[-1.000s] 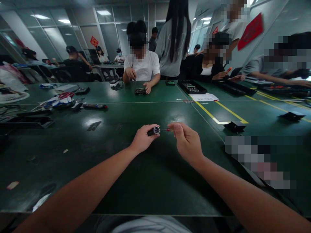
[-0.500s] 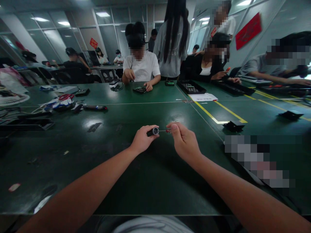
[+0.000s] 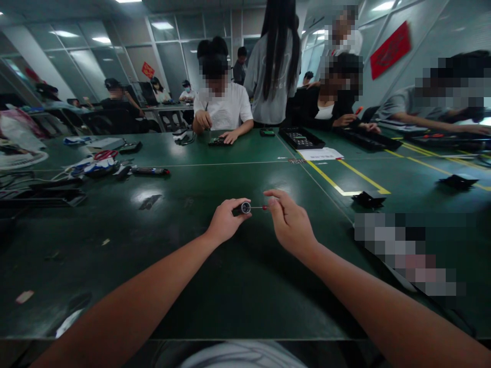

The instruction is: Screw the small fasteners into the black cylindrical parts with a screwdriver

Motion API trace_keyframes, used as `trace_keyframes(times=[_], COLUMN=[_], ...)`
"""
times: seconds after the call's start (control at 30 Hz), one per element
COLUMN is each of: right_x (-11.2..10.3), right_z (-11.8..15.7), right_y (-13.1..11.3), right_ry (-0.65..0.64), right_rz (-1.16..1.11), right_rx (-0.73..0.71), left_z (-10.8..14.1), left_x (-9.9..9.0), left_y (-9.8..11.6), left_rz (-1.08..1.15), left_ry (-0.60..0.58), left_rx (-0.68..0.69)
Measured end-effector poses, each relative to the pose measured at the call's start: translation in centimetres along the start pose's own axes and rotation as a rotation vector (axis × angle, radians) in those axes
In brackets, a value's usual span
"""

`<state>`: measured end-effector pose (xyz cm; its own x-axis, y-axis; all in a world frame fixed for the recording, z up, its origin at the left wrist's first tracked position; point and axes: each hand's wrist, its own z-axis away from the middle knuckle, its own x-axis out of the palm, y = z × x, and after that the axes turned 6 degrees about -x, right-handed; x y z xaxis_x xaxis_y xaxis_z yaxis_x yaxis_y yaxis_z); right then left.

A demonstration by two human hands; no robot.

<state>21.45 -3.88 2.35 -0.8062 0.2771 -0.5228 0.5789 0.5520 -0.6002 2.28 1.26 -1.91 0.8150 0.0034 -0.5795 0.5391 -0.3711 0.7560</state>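
Note:
My left hand point(image 3: 224, 221) is closed round a small black cylindrical piece point(image 3: 244, 207), whose round, pale-rimmed end faces me. My right hand point(image 3: 292, 220) holds a thin screwdriver point(image 3: 264, 207) by its red handle, mostly hidden behind the fingers. Its metal shaft points left and its tip meets the side of the cylinder; the exact contact spot is too small to make out. Both hands are raised above the green table point(image 3: 238, 296), near its middle.
A pen-like tool point(image 3: 150, 171) and red-handled scissors point(image 3: 106, 155) lie at the left among cables. Small black brackets point(image 3: 368, 199) rest at the right by yellow tape. A black parts tray point(image 3: 301, 138) is farther back. Across the table, a person point(image 3: 222, 105) handles a device.
The fingers of my right hand have shifted on the screwdriver handle, the index finger straightening upward. My left hand and the black cylinder stay put.

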Motion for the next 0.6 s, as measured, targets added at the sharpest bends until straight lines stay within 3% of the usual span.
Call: trace_keyframes(times=[0.3, 0.6], right_x=[-0.52, -0.12], right_z=[-0.17, -0.18], right_y=[-0.13, 0.42], right_ry=[-0.013, 0.029], right_rz=[0.036, -0.032], right_rx=[-0.046, 0.001], left_z=[0.2, 0.15], left_x=[-0.05, 0.06], left_y=[0.59, 0.56], left_rz=[0.005, 0.041], left_ry=[0.016, 0.077], left_rx=[0.003, -0.035])
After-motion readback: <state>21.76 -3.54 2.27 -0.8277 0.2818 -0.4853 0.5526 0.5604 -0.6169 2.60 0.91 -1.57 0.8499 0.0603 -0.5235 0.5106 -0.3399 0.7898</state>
